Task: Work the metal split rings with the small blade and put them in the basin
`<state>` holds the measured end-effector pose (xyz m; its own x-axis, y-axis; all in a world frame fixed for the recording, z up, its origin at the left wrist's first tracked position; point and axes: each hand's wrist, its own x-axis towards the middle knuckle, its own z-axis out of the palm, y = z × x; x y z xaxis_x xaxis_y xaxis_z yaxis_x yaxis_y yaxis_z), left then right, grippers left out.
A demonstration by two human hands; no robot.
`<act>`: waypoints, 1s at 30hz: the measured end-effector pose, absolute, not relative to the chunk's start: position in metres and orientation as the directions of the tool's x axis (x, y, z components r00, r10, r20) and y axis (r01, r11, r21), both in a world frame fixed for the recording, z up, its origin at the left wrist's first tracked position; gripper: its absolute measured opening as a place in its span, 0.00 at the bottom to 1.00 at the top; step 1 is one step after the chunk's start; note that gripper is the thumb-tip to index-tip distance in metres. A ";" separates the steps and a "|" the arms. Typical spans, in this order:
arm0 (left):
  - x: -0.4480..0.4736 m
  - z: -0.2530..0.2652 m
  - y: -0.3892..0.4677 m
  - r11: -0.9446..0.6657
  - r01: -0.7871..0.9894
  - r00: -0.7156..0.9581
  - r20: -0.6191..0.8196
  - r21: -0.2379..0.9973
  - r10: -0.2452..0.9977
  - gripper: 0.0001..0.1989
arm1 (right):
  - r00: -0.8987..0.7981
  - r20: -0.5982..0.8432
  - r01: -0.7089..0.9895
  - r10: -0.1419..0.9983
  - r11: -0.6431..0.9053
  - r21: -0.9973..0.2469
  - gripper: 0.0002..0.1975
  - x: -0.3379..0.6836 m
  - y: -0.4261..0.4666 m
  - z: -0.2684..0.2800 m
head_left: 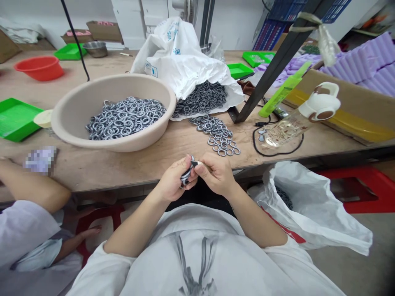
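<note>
My left hand [173, 177] is closed around several grey rings [185, 176], in front of the table's near edge. My right hand [218, 174] meets it, its thumb and fingers pinched on a small dark pointed piece [194, 163] that touches the rings; its exact kind is too small to tell. Just beyond my hands, loose grey rings [219, 137] spread over the table. They trail from a heap of darker rings [202, 98] at the mouth of a white sack [185, 61]. To the left, a beige basin [114, 144] holds many more rings.
A clear bottle [284, 127] with a white lid leans right of the rings, ringed by a black cable [277, 155]. A dark metal post [268, 78] rises nearby. An open white bag [311, 209] stands below the table. Another person's arm [31, 185] rests at left.
</note>
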<state>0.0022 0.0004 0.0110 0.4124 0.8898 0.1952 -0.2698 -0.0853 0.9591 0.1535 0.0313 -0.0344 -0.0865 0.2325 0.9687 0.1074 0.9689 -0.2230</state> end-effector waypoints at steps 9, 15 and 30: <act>0.004 0.011 -0.005 -0.057 -0.294 0.424 0.184 0.954 0.887 0.24 | -0.123 0.970 0.147 0.212 0.970 -0.194 0.29 0.156 0.031 -0.034; 0.003 0.011 -0.001 -0.040 -0.307 0.423 0.175 0.951 0.889 0.23 | -0.146 0.950 0.114 0.277 0.958 -0.262 0.29 0.154 0.031 -0.037; -0.036 0.118 -0.006 -0.698 0.588 0.074 0.833 0.407 0.548 0.17 | 0.098 0.627 0.821 0.773 0.293 -0.490 0.13 0.187 0.106 -0.018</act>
<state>-0.0357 -0.0061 0.1184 0.0740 0.5484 0.8330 0.5885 -0.6983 0.4074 0.1874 0.1063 -0.0184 0.0981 0.7731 0.6266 0.8206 0.2934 -0.4904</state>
